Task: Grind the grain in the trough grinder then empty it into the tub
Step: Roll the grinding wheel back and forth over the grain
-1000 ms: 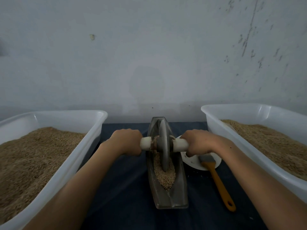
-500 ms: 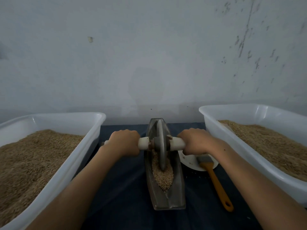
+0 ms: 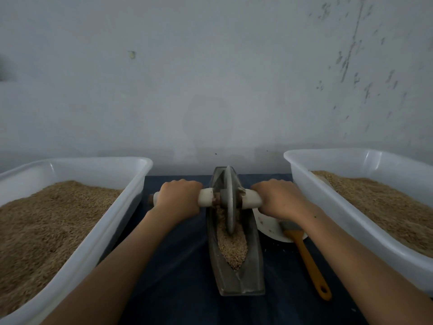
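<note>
A: Entry, head view. We have the trough grinder (image 3: 236, 266) lying lengthwise at the centre of the worktop (image 3: 178, 277), which is covered in dark blue cloth.

B: Noted. Our left hand (image 3: 179, 198) has its fingers curled round the pale handle (image 3: 206, 197) on the left of the grinding wheel (image 3: 229, 200). The left end of the handle shows past the hand.

A: Our right hand (image 3: 280, 199) grips the handle's right half in the same way, fingers wrapped over the top. Knuckles up on both.

B: The wheel stands upright in the far half of the trough, its lower edge down in the grain (image 3: 232, 247).

A: The grain fills the channel from under the wheel to near the closer tip. It looks mostly whole; we cannot judge the fineness from here.

B: Left tub (image 3: 131, 184), white plastic, holds a deep brown mass of grain. Right tub (image 3: 328, 198), same kind, is likewise filled.

A: Between the grinder and the right tub: a white plate (image 3: 269, 227), partly under our right wrist. A brush (image 3: 307, 259) with an orange handle lies with its bristle end on the plate and its handle pointing toward us.

B: Behind everything, a grey wall (image 3: 210, 78), stained at the upper right.
</note>
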A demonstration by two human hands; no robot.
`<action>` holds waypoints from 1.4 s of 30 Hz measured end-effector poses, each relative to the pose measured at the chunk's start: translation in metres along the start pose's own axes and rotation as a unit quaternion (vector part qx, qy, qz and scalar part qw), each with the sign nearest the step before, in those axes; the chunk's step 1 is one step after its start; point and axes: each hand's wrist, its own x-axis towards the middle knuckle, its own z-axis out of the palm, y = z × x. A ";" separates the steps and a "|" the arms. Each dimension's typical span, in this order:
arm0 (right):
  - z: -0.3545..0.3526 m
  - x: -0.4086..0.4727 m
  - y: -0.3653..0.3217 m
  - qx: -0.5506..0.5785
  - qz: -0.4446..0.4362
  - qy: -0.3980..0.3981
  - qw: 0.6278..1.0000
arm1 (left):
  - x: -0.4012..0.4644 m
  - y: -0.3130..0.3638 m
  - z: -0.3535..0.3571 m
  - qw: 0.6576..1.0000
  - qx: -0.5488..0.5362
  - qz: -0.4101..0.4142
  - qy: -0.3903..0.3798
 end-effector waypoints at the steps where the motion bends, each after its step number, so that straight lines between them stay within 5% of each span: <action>1: 0.000 0.000 0.000 0.002 -0.001 -0.007 1.000 | 0.000 0.000 -0.001 1.000 0.003 0.004 -0.009; 9: -0.012 -0.001 0.005 0.078 0.010 -0.180 0.981 | 0.000 -0.003 -0.016 0.985 -0.023 0.020 -0.170; 12: -0.011 -0.003 0.005 0.090 0.020 -0.185 0.978 | 0.001 -0.002 -0.015 0.988 -0.013 0.019 -0.154; 21: 0.010 0.000 0.001 -0.021 0.000 0.069 0.997 | 0.000 0.001 0.000 1.000 -0.005 -0.021 -0.017; 28: -0.011 -0.001 0.006 0.044 -0.003 -0.146 0.988 | -0.001 0.000 -0.013 0.989 -0.013 0.001 -0.149; 31: -0.012 -0.003 0.008 0.090 0.012 -0.176 0.980 | 0.000 0.000 -0.015 0.987 -0.014 0.006 -0.159; 35: -0.007 -0.001 0.007 0.074 0.003 -0.143 0.987 | 0.001 0.000 -0.008 0.996 0.012 0.002 -0.086; 42: 0.010 0.002 0.004 -0.012 -0.002 0.066 0.998 | 0.000 0.002 0.002 1.000 -0.006 -0.019 -0.001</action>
